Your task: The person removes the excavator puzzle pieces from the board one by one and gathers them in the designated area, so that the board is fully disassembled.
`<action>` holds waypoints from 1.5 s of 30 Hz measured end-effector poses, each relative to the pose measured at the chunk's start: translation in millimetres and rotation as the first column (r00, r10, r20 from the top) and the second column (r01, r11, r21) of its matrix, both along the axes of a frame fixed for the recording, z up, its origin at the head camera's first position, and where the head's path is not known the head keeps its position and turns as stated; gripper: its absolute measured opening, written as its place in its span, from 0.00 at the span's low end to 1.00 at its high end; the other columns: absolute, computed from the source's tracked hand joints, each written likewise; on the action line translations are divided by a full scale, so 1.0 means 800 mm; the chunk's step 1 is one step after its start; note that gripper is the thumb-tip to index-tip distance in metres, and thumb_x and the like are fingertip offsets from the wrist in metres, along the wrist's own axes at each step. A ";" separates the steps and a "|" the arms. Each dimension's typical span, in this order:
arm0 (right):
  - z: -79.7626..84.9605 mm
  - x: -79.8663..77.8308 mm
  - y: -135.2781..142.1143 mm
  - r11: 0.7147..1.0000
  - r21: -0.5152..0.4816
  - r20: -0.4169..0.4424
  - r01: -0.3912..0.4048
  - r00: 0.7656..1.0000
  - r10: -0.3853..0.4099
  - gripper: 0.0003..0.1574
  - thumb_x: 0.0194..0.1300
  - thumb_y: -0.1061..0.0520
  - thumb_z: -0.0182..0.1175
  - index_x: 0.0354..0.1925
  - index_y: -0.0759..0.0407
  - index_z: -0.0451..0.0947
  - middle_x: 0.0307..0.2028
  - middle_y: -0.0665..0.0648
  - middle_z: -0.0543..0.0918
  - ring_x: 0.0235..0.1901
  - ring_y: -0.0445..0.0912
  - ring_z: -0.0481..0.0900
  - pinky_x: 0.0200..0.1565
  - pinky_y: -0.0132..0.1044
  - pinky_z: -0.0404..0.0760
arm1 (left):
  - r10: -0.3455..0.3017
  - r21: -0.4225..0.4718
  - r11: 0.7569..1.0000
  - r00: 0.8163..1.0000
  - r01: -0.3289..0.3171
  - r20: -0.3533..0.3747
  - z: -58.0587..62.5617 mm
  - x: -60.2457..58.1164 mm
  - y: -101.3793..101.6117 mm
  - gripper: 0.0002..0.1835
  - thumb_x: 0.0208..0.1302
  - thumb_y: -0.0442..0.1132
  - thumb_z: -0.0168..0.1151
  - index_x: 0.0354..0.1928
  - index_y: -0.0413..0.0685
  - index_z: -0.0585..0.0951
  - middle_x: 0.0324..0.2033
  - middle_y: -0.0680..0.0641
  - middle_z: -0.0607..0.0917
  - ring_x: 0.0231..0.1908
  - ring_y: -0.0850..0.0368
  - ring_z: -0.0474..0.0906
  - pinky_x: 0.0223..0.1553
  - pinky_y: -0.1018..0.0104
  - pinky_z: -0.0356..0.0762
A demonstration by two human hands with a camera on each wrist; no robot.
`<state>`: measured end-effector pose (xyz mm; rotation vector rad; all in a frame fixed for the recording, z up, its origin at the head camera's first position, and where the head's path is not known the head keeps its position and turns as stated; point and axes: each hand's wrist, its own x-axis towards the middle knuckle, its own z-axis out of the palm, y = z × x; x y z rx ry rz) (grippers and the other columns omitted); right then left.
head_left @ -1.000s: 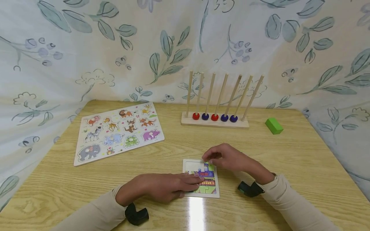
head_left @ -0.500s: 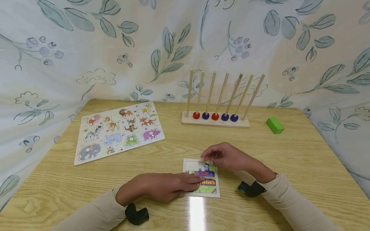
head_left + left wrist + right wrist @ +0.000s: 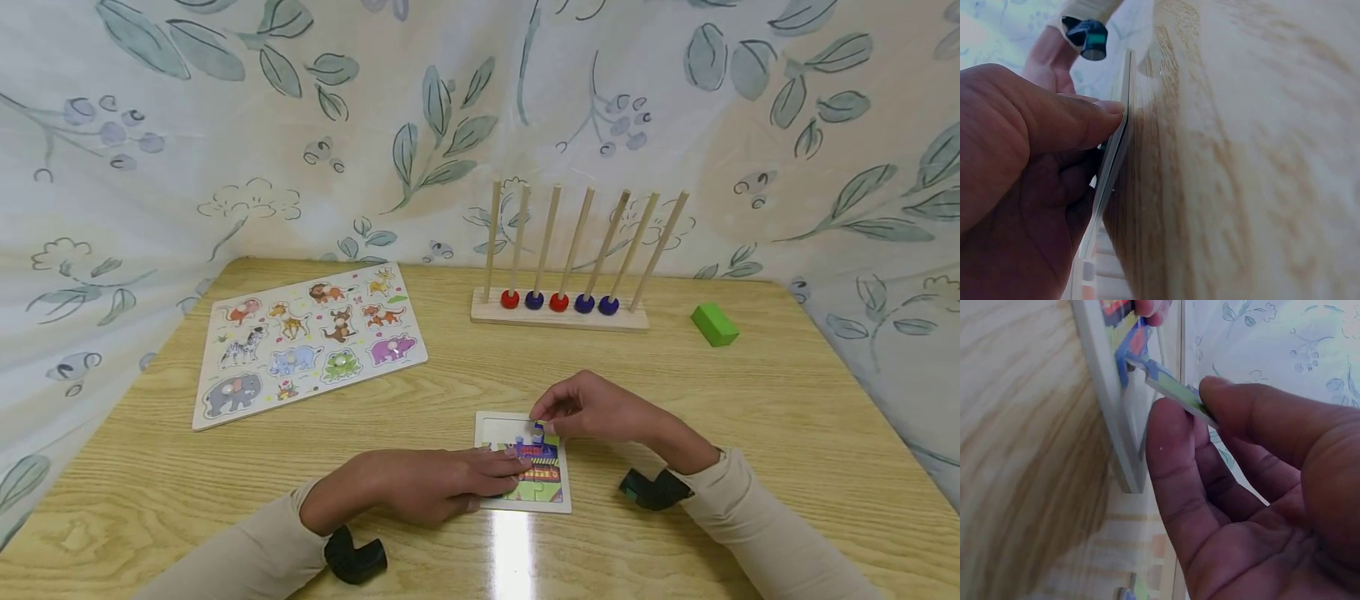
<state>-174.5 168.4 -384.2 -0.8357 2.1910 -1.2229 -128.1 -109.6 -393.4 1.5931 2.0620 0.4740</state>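
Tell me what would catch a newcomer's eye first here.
Probably the wooden peg rack, its red and blue beads standing out at the back of the table. Then the animal puzzle board at left. At front centre, the right hand pinches a piece at the small jigsaw that the left hand lies across.

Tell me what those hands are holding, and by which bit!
The right hand pinches a flat green-and-blue jigsaw piece by one end, between thumb and finger. The left hand rests on the pale, square-framed puzzle.

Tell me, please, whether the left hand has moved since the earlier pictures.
No; in the head view, the left hand shows no visible shift in any direction against the animal board.
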 end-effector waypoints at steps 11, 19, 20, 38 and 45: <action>0.004 0.000 0.007 1.000 0.004 -0.071 0.006 0.997 -0.006 0.08 0.67 0.67 0.59 0.43 0.65 0.84 0.39 0.55 0.85 0.36 0.45 0.80 0.39 0.34 0.81 | -0.008 0.004 1.000 1.000 0.008 -0.011 0.000 -0.001 0.000 0.29 0.73 0.30 0.48 0.74 0.44 0.59 0.75 0.50 0.52 0.73 0.55 0.46 0.70 0.63 0.49; 0.011 0.001 0.021 0.996 0.051 -0.116 0.071 0.991 -0.064 0.09 0.67 0.67 0.59 0.44 0.64 0.84 0.41 0.54 0.85 0.40 0.45 0.81 0.43 0.36 0.81 | -0.006 0.013 1.000 1.000 0.006 -0.013 -0.002 -0.001 0.000 0.27 0.74 0.30 0.47 0.73 0.44 0.60 0.74 0.49 0.53 0.73 0.56 0.46 0.70 0.64 0.49; 0.011 0.001 0.023 0.995 0.055 -0.119 0.080 0.990 -0.073 0.10 0.67 0.68 0.59 0.44 0.65 0.84 0.41 0.54 0.85 0.39 0.45 0.81 0.43 0.35 0.81 | -0.006 0.016 1.000 1.000 0.006 -0.013 -0.003 -0.001 0.000 0.27 0.74 0.31 0.47 0.73 0.43 0.60 0.74 0.49 0.53 0.73 0.56 0.46 0.70 0.64 0.49; 0.011 -0.012 0.082 0.985 0.092 -0.142 0.144 0.981 -0.130 0.12 0.66 0.70 0.57 0.45 0.66 0.83 0.45 0.59 0.84 0.36 0.44 0.79 0.36 0.34 0.81 | 0.005 0.008 1.000 1.000 -0.005 -0.028 -0.004 0.003 -0.002 0.27 0.74 0.31 0.47 0.73 0.43 0.60 0.74 0.48 0.55 0.72 0.54 0.48 0.69 0.64 0.51; 0.017 -0.014 0.107 0.973 0.143 -0.179 0.180 0.972 -0.153 0.12 0.65 0.69 0.58 0.44 0.64 0.84 0.43 0.58 0.85 0.35 0.42 0.78 0.34 0.33 0.79 | -0.011 0.019 1.000 0.999 0.012 -0.040 -0.002 0.001 -0.001 0.27 0.74 0.30 0.46 0.73 0.43 0.60 0.74 0.48 0.54 0.73 0.54 0.48 0.70 0.64 0.50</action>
